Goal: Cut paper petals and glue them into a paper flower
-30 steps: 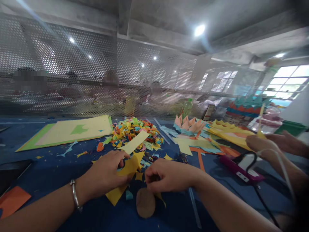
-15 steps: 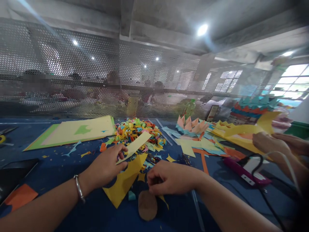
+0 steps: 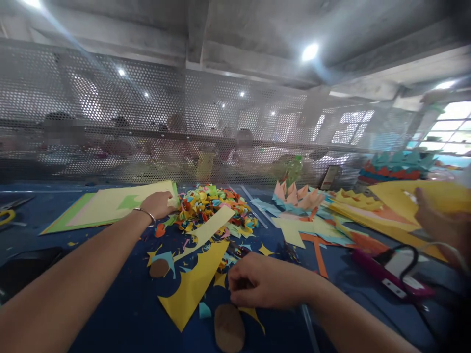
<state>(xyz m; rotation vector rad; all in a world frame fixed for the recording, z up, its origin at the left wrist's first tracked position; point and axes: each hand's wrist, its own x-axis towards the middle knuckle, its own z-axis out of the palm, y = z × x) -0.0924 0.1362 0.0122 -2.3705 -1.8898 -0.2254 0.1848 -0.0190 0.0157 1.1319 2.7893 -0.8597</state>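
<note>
My left hand [image 3: 158, 203], with a silver bangle at its wrist, lies over the right end of a stack of coloured paper sheets [image 3: 106, 203]. Its fingers reach out at the sheets' edge, partly apart. A pale yellow paper strip [image 3: 210, 226] rests on the scraps in front. My right hand [image 3: 259, 280] is curled closed low over the table; what its fingers hold, if anything, is hidden. Just below it lies a brown oval piece [image 3: 229, 327]. Left of it is a notched yellow paper offcut [image 3: 196, 287]; a smaller brown round piece [image 3: 159, 268] sits farther left.
A heap of paper clippings [image 3: 215, 203] stands mid-table before a perforated metal screen [image 3: 147, 142]. Folded paper crowns [image 3: 296, 196] and a purple power strip [image 3: 392, 277] are to the right. Another person's hand [image 3: 437, 215] holds yellow paper. Scissors [image 3: 9, 213] lie far left.
My left hand has let go of the pale yellow strip and moved up and left to the paper stack. The smaller brown piece now shows. My right hand remains curled in nearly the same place.
</note>
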